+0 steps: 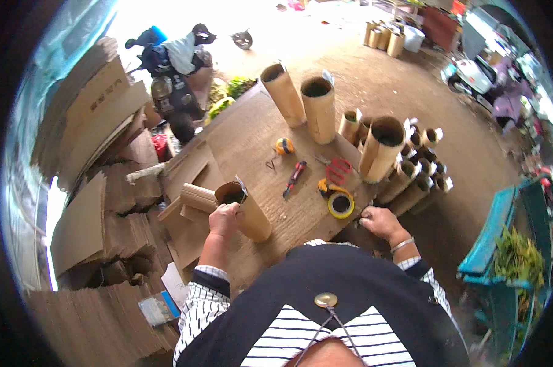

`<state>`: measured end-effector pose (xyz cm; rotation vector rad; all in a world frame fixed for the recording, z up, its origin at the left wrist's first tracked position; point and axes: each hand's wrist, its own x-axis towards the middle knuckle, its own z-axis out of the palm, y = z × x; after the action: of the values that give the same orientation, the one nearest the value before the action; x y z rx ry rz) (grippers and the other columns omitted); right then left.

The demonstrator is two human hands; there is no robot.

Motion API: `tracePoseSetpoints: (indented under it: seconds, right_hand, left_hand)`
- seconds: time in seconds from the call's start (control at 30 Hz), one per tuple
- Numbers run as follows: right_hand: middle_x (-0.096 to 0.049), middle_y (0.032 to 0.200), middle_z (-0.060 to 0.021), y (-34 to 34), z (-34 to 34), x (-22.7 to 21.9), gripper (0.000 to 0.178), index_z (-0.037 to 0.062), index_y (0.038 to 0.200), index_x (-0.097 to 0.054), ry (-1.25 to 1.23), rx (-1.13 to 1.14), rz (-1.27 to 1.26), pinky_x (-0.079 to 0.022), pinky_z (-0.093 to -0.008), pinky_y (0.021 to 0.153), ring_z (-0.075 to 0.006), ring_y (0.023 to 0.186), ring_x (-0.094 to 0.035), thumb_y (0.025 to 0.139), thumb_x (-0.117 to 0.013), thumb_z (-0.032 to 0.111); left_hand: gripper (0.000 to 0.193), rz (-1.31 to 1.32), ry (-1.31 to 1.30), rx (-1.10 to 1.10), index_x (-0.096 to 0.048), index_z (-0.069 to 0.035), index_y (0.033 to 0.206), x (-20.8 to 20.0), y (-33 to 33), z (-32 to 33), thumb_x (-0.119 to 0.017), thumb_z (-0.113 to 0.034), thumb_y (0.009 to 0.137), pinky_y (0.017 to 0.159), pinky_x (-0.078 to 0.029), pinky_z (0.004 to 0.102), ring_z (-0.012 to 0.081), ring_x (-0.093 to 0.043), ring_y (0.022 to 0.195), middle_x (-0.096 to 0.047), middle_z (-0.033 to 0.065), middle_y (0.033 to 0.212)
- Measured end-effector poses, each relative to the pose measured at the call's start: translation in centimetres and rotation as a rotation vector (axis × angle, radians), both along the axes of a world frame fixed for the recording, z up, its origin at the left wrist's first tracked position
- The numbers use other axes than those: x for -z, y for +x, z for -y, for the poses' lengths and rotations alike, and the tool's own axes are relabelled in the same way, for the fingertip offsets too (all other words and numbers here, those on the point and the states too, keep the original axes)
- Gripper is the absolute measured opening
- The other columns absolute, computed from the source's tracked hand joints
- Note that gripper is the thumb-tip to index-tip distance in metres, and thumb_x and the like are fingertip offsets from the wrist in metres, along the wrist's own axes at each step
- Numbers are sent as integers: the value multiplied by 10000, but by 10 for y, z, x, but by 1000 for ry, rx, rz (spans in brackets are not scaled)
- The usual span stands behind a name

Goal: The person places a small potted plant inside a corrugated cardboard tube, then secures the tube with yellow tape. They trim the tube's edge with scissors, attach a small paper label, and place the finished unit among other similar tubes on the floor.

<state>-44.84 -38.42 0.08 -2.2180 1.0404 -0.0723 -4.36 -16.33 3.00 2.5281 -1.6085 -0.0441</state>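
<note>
My left hand (224, 220) is closed on the rim of a tan cardboard tube (255, 219) standing at the table's near left, its inside dark. My right hand (381, 222) is curled at the table's near right edge; what its fingers hold, if anything, is hidden. Between the hands lie a roll of yellow tape (341, 204), red-handled scissors (337, 171), a red and black utility knife (294, 180) and a yellow tape measure (284, 146). Two tall tubes, one at the far edge (282, 95) and one beside it (318, 110), stand upright.
Another wide tube (381, 150) stands at the table's right, beside a cluster of smaller tubes (414, 177). Folded cardboard pieces (194, 183) lie on the left. Stacked cardboard (99, 226) rises beyond them. A teal cart with greenery (490, 232) is at right, scooters (172, 79) farther off.
</note>
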Motion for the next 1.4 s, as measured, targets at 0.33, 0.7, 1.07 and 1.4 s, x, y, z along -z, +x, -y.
tracePoseSetpoints:
  seconds: [0.33,0.7,1.07,1.4]
  right_hand:
    - [-674,953,-171,-84,43,25,331,84,955,-674,229,-8,-152,-497,-445,783,-366,906,-630,775,-648,361]
    - [-670,960,-166,-90,59,21,279,63,999,-665,266,27,22,-510,-423,772,-353,888,-641,804,-649,263]
    - [-602,950,-115,24,126,-111,315,63,1062,-610,-671,-97,253,-499,-384,750,-290,858,-593,765,-701,115]
    - [-524,734,-40,73,150,-57,385,226,1176,-620,-708,-279,-199,-489,-371,573,-234,685,-575,798,-586,158]
  left_hand:
    - [207,31,-98,-326,-606,-104,948,-51,47,98,-618,-273,829,801,-502,475,374,-621,946,-661,174,964]
    - [572,130,-42,-503,-399,-250,1362,-64,117,267,-644,-363,858,854,-494,493,397,-631,1006,-647,214,1099]
    - [752,19,115,-482,-80,-383,1487,29,152,349,-563,-365,911,875,-493,481,371,-616,1067,-609,210,1194]
    - [728,16,66,-71,-40,-440,1481,6,138,371,-379,-85,944,880,-506,474,363,-625,1034,-560,192,1243]
